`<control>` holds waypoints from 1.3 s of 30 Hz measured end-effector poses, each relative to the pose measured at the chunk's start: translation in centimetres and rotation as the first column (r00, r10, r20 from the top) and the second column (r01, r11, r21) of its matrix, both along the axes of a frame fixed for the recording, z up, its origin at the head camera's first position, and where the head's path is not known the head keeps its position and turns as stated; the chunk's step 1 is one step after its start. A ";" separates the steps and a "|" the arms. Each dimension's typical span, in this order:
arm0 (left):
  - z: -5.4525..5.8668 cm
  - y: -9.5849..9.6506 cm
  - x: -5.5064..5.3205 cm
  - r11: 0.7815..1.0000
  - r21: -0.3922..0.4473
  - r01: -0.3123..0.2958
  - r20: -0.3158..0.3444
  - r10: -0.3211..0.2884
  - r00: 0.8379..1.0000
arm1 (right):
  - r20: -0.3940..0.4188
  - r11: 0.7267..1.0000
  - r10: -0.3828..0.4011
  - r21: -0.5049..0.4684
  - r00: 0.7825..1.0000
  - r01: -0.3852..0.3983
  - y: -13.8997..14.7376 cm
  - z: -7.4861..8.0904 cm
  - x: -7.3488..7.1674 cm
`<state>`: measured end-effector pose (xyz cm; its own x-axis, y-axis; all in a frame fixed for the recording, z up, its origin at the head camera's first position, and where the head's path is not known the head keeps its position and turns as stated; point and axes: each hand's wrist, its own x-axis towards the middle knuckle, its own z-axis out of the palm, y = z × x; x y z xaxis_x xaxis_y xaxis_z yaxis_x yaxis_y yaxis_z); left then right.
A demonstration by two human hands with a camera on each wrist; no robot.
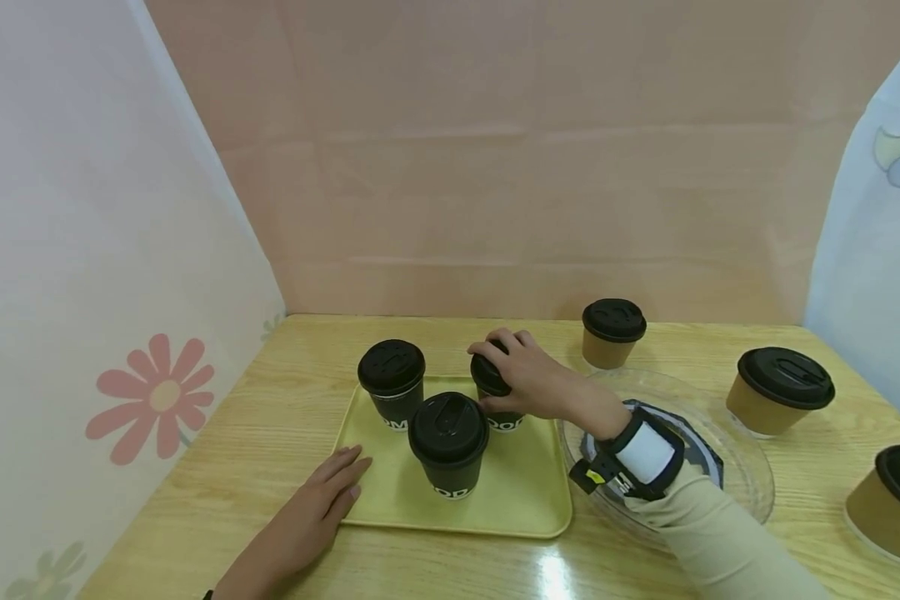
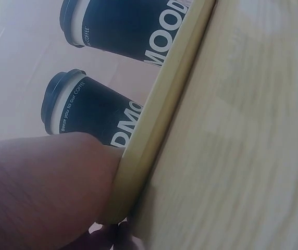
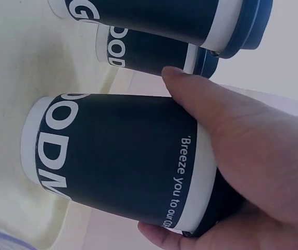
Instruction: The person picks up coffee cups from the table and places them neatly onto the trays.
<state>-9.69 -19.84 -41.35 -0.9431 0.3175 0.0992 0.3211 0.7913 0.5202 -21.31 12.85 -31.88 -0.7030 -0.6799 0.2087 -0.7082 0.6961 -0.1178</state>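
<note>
My right hand (image 1: 528,379) grips a black paper coffee cup (image 3: 123,151) from above, around its black lid, at the back right of a yellow tray (image 1: 525,508). White lettering runs round the cup near its base. Two more black lidded cups stand upright on the tray: one at the back left (image 1: 393,379), another nearer the front middle (image 1: 450,446). At the tray's left edge rests my left hand (image 1: 311,517), its fingers extended over the rim. In the left wrist view the thumb side of that hand (image 2: 50,182) lies against the tray's edge.
A clear round plate (image 1: 750,467) with a dark patterned centre sits right of the tray, beneath my right forearm. Brown lidded cups stand around it: one behind (image 1: 607,346), one at right (image 1: 768,400), one at the far right edge (image 1: 888,508). Curtain-like walls enclose the wooden table.
</note>
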 end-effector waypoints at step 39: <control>0.1 0.3 0.2 1.000 0.002 0.006 -0.001 -0.006 1.000 | 0.072 0.999 -0.043 0.020 0.997 0.041 1.4 2.0 0.9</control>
